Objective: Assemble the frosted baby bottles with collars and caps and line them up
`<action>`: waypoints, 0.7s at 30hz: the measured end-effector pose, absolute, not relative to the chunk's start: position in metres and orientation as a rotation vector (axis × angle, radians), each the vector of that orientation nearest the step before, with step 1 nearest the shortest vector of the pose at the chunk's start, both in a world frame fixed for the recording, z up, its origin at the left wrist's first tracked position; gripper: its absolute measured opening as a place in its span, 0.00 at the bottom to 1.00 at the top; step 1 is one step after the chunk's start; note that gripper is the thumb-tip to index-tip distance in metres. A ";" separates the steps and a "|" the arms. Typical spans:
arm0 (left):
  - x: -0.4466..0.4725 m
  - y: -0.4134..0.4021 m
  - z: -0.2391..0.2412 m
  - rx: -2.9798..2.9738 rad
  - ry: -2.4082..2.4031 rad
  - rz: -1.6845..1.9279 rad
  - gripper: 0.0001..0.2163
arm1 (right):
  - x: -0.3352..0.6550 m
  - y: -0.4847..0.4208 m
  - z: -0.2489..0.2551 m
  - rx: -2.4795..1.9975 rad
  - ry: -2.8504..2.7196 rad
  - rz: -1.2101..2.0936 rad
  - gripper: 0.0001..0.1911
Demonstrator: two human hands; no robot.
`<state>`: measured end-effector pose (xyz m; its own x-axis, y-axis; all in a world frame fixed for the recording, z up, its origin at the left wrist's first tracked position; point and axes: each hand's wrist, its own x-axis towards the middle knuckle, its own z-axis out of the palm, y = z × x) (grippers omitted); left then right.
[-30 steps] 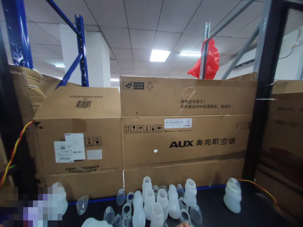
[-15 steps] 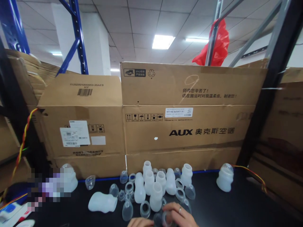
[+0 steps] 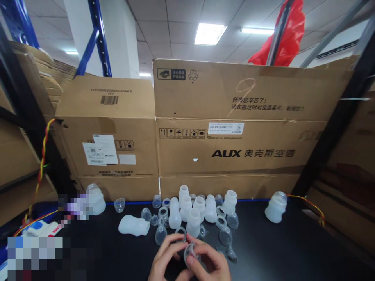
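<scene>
Both of my hands meet at the bottom middle over a black table [image 3: 293, 253]. My left hand [image 3: 164, 258] and my right hand [image 3: 208, 264] pinch a small clear plastic ring piece [image 3: 190, 251] between their fingertips. Just beyond them stands a cluster of several translucent white bottles [image 3: 193, 210] with clear caps and rings [image 3: 223, 234] scattered around. One white bottle [image 3: 133, 225] lies on its side to the left of the cluster. Another bottle [image 3: 275, 208] stands apart at the right.
Large cardboard boxes [image 3: 234, 136] form a wall behind the bottles, a smaller box [image 3: 108, 132] at their left. Blue and black rack posts [image 3: 336, 117] frame the sides. A red plastic bag [image 3: 281, 35] hangs above. A red-yellow cable [image 3: 42, 156] runs down the left.
The view has tilted down, so more of the table shows. My hands have come up into view and now hold the clear ring piece together.
</scene>
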<state>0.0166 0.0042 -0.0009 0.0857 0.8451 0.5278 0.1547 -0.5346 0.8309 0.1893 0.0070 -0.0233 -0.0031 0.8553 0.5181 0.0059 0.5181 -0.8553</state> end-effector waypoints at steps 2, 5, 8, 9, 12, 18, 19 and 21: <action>0.014 0.004 -0.001 1.723 0.964 1.463 0.18 | 0.191 0.004 -0.009 -0.798 -1.480 0.684 0.11; 0.012 0.004 0.000 1.630 0.871 1.329 0.18 | 0.194 -0.001 0.008 -0.767 -1.586 0.507 0.07; 0.015 0.001 0.001 1.385 0.791 1.267 0.20 | 0.199 -0.004 0.014 -0.751 -1.690 0.391 0.07; 0.017 0.000 0.001 1.293 0.769 1.264 0.21 | 0.201 -0.004 0.014 -0.752 -1.733 0.327 0.08; 0.021 -0.002 0.002 1.139 0.700 1.232 0.22 | 0.211 -0.002 0.015 -0.758 -1.888 0.046 0.11; 0.018 -0.002 0.004 1.145 0.703 1.275 0.22 | 0.227 -0.002 0.031 -0.716 -2.117 -0.289 0.18; 0.018 -0.002 0.004 1.162 0.718 1.287 0.22 | 0.227 -0.002 0.032 -0.710 -2.124 -0.303 0.18; 0.017 -0.002 0.005 1.195 0.743 1.304 0.22 | 0.226 -0.004 0.034 -0.707 -2.114 -0.299 0.19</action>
